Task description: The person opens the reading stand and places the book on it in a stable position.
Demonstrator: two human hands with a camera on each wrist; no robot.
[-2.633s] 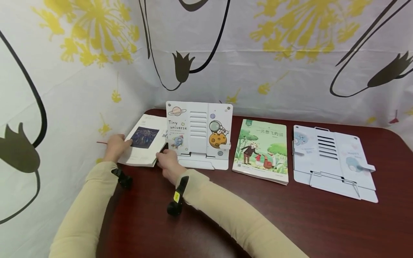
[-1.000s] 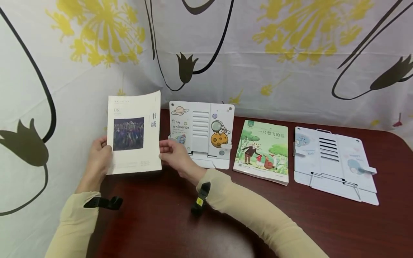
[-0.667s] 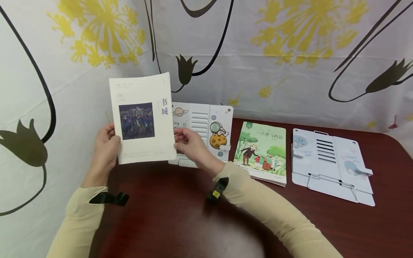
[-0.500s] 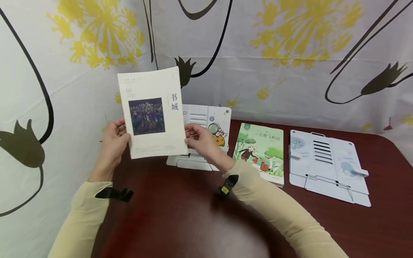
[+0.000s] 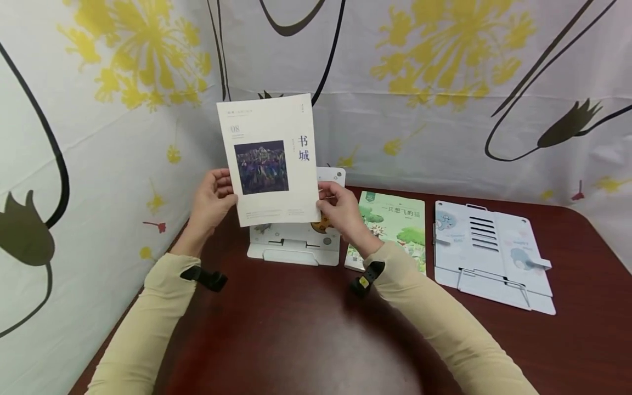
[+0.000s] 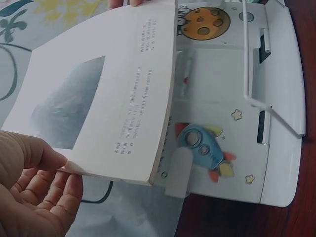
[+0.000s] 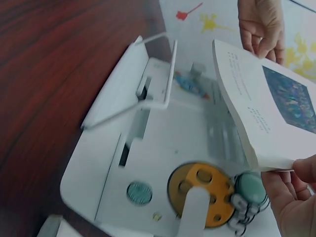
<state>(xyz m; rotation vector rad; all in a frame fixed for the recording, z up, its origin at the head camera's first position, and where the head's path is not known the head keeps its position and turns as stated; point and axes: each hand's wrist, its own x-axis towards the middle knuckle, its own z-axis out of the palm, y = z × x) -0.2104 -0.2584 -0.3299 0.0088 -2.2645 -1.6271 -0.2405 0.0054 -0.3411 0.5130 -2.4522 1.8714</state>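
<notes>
A red-brown table is bearing a moon-printed bookstand beyond the left hand and right hand, a second bookstand and green storybook rightward. Both are pinching a 书城 magazine between them, partly masking the moon-printed bookstand; wrist views are exposing its wire bracket.

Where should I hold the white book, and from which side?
Pinch the white book low on both side edges, coming from left and right, as the left hand and right hand do. It's raised in front of the rocket-printed stand, bottom edge free, and bows slightly, so two-sided support should steady it best.
</notes>
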